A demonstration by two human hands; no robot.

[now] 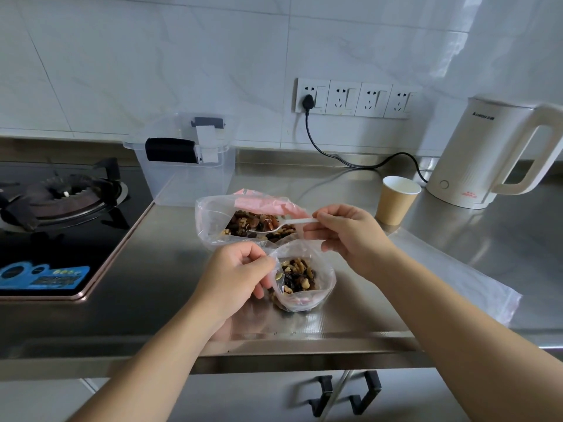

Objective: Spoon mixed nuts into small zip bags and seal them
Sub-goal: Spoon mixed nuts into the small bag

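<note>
Scooping from the large clear plastic supply bag with the pink zip strip (243,211), lying open-mouthed on the brushed steel countertop (170,269) just behind the smaller bag. Right hand (350,236) pinching the far end of the white plastic spoon (274,226) between thumb and fingers, bowl dipping into the heap of mixed brown nuts and dark dried fruit (259,223). Left hand (237,272) pinching the near-left rim of the small clear zip bag (304,278), fingers curled round the film and holding its mouth wide.

Doing this step well probably means keeping the spoon level on the short crossing between the two bags, loading it modestly rather than heaping it, and tipping only once the bowl is well inside the open mouth. Holding the rim high and taut with the left hand, since slack film looks likely to fold over and shed pieces onto the steel. Leaving room below the zip track, and keeping crumbs off it, judged wise for a clean seal.

Small bag sitting upright on the countertop near the front edge, between both hands, already looking more than half full: pale walnut pieces, cashews, green seeds and dark raisins showing through the film, which is crinkling and bulging round the load. Zip not yet closed. A few loose crumbs lying on the steel near the edge.
</note>
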